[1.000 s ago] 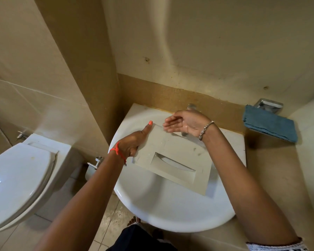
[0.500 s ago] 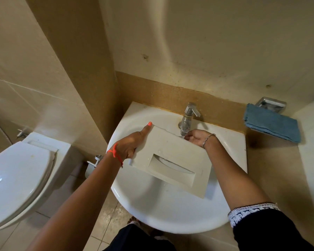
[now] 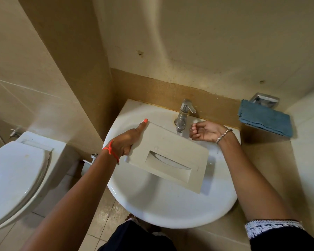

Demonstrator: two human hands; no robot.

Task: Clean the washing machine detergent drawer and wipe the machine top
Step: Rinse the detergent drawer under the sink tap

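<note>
The cream detergent drawer (image 3: 172,142) is held over the white sink (image 3: 152,205), its front panel with the recessed handle facing up. My left hand (image 3: 129,140) grips the drawer's left edge, thumb lying along it. My right hand (image 3: 205,131) hovers palm up, fingers curled and empty, just right of the chrome tap (image 3: 184,115) and apart from the drawer. The tap's spout sits above the drawer's far edge. The rest of the drawer below the panel is hidden.
A folded blue cloth (image 3: 265,120) lies on a metal wall holder (image 3: 265,100) to the right of the sink. A white toilet (image 3: 13,178) with its lid down stands at the left. Tiled walls close in behind and on both sides.
My right hand dropped from above the tap to the drawer's far edge, then moved out to the right of the tap, palm up. The left hand kept its grip on the drawer.
</note>
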